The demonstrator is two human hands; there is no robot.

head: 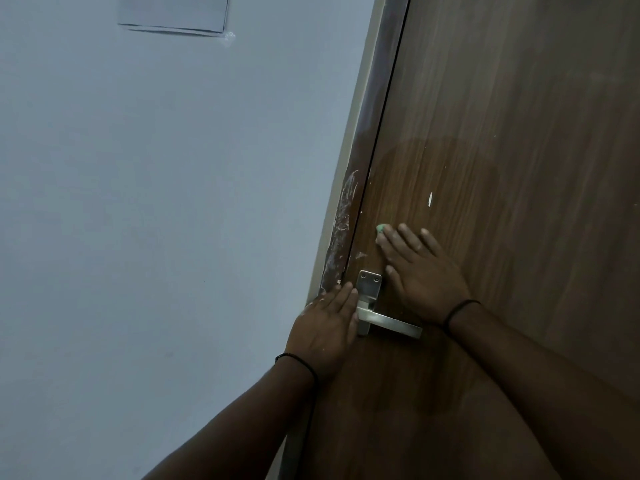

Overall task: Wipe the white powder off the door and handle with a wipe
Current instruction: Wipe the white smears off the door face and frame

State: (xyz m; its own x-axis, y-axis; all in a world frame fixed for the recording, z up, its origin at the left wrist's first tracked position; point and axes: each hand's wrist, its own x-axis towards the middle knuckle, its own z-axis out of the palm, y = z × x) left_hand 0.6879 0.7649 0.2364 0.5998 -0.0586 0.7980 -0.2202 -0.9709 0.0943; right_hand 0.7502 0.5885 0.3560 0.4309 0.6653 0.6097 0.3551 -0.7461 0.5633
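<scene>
Both hands lie flat, fingers straight: right hand (420, 271) presses wipe (380, 229) on door (519, 168), left hand (327, 322) beside handle (388, 322).

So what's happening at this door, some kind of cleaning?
Yes. A person is wiping white powder off a brown wooden door. The right hand presses a green wipe flat against the door above the metal lever handle. The left hand rests open by the door's edge. White smears remain on the frame, and a white fleck on the door.

Right hand (420, 271) flat on green wipe (380, 229) against wooden door (519, 168); left hand (327, 322) beside handle (388, 322).
</scene>
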